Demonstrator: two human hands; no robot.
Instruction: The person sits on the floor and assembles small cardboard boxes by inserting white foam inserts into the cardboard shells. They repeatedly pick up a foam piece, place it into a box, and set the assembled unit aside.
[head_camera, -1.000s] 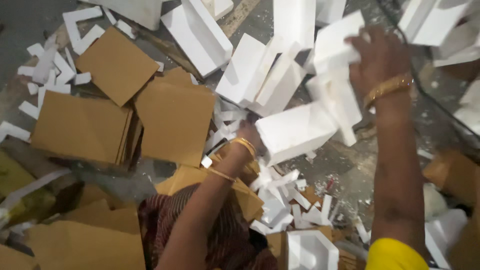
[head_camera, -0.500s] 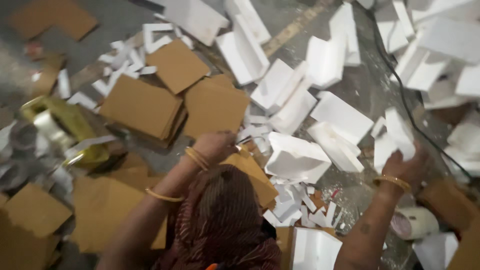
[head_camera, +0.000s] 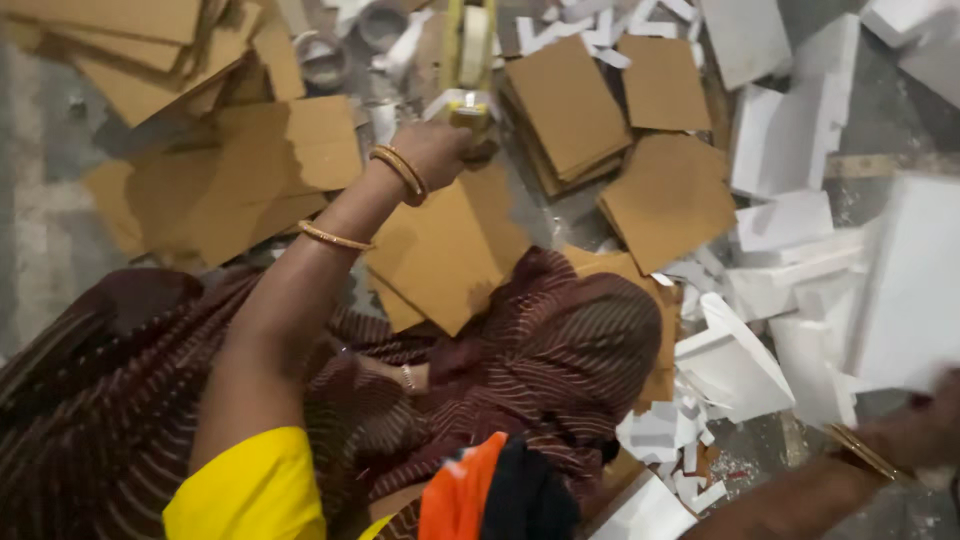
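A person sits on a floor strewn with cardboard and white foam, seen from above. The left hand, arm stretched forward and ringed with gold bangles, is curled shut on a tape dispenser, a yellow and white tool that lies just ahead of the knuckles; how firmly the fingers close on it cannot be told, since they are turned away from the camera. The dispenser sits between a loose spread of brown cardboard sheets below it and a neat cardboard stack to its right. More cardboard is heaped at the upper left. The right hand shows only partly at the lower right edge, blurred, touching the bottom of a large white foam slab; whether it grips the slab or merely rests against it cannot be told. Foam blocks and broken white foam scraps cover the floor on the right. A dark striped cloth drapes the person's lap, with a yellow sleeve at the bottom.
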